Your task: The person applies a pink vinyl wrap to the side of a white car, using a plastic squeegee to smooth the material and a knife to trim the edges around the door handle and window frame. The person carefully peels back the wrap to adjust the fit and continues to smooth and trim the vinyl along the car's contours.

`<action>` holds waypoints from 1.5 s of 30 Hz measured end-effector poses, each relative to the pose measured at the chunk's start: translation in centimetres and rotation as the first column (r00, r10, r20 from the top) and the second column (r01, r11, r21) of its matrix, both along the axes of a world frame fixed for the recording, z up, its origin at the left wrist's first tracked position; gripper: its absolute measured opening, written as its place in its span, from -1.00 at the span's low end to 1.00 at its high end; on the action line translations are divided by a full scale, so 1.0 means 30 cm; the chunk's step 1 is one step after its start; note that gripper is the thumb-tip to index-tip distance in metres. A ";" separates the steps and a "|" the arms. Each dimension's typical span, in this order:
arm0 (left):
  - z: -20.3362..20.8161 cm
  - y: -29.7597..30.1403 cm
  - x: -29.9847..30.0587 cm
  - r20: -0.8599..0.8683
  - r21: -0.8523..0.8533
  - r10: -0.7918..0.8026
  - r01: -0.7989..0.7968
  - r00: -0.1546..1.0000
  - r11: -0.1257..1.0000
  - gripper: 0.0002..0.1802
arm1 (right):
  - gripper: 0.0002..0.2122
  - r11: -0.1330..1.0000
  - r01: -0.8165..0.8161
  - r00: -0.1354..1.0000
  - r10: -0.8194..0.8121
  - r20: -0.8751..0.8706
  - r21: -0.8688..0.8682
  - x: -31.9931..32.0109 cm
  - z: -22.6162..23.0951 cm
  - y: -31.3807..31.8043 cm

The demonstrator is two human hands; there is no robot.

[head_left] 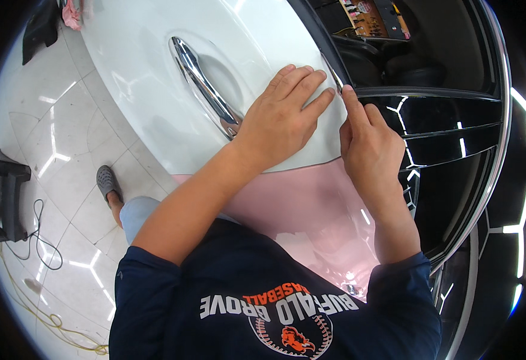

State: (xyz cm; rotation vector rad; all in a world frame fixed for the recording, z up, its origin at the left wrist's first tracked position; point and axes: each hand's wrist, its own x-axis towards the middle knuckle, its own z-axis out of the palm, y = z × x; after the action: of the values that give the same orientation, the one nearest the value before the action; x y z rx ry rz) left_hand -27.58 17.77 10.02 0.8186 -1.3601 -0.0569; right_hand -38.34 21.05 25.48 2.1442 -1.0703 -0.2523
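Note:
My left hand [287, 114] lies flat on the white car door [137, 72], fingers spread, between the chrome door handle [206, 90] and the window edge. Close beside it, my right hand [374, 141] has its index finger stretched out, the tip at the lower end of a thin silvery strip [333, 71] along the dark window trim [323, 33]. Its other fingers curl inward, and whatever they may hold is hidden. Behind the door's lower edge the body panel [299, 204] is glossy pink.
Dark side windows [449, 54] run along the right; a box of small tools [374, 18] shows behind the glass. At the left, a black stool [5, 195], a black cable [38, 240] and a yellow hose [41, 318] lie on the tiled floor [77, 198]. Pink crumpled material [71, 15] shows at the top.

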 end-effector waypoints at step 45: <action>-0.020 -0.026 -0.007 -0.042 -0.031 0.044 -0.045 0.998 0.998 -0.55 | -0.54 0.996 -0.048 0.995 0.040 0.092 0.078 -0.052 0.023 -0.025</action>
State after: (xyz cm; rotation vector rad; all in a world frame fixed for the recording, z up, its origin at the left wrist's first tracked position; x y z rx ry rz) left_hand -27.78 17.01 9.41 0.8164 -1.3003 -0.0167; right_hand -39.90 20.29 26.17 2.2672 -1.0790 -0.1816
